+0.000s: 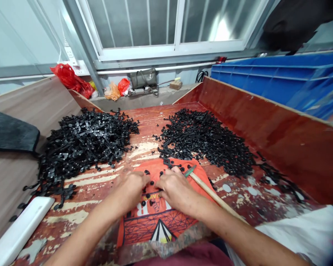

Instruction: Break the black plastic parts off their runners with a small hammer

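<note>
Over an orange printed cloth (pixel 138 229), my left hand (pixel 131 188) has its fingers pinched together by a small black part (pixel 147 172). What is inside the pinch is hidden. Just to its right, my right hand (pixel 173 186) is curled, with its fingertips near more small black pieces (pixel 151 183); whatever it grips does not show. A wooden-handled tool (pixel 211 192) with a green head lies on the cloth and passes beside my right hand and forearm. Black flat pieces (pixel 168 162) are at the cloth's far edge.
A large pile of black parts (pixel 91 136) lies left, another pile (pixel 202 140) right. A red-brown board (pixel 266 125) walls the right side, with blue crates (pixel 277 77) behind. A white oblong case (pixel 24 229) is front left. Plastic bags (pixel 74 81) sit at the back.
</note>
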{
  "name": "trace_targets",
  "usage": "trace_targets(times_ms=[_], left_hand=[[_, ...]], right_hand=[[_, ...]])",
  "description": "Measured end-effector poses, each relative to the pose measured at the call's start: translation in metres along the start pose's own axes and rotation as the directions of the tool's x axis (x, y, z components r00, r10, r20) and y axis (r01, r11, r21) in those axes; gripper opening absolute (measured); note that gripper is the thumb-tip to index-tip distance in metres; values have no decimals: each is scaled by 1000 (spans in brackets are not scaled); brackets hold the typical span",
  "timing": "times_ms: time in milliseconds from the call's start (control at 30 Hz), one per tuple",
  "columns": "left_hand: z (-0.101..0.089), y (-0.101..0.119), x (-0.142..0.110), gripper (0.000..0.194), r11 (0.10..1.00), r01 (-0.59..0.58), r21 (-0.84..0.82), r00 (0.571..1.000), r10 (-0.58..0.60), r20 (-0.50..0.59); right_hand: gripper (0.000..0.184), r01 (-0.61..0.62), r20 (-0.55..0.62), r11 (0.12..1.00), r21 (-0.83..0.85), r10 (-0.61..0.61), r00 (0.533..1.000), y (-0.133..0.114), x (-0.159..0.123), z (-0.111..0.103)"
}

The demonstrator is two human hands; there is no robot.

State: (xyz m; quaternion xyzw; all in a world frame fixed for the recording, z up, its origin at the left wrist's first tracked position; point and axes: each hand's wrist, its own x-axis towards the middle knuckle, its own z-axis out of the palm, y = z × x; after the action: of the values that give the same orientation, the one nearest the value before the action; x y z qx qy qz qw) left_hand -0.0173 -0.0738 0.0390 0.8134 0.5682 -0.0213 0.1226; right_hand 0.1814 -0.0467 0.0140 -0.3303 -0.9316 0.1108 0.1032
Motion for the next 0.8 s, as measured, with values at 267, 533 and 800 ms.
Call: trace_targets(times_ms=[267,533,800], left_hand=[[3,-37,28,15,978,20,-209,990,-48,-131],[12,-36,46,15,957,31,-287,996,-54,-70],[11,-39,41,17,976,50,-212,998,-57,-28]], right_hand=[[15,72,-24,997,11,-71,997,9,54,12],[17,-32,-37,999,-20,31,999,5,56,21],[9,-95,-35,995,-3,95,995,3,57,15]])
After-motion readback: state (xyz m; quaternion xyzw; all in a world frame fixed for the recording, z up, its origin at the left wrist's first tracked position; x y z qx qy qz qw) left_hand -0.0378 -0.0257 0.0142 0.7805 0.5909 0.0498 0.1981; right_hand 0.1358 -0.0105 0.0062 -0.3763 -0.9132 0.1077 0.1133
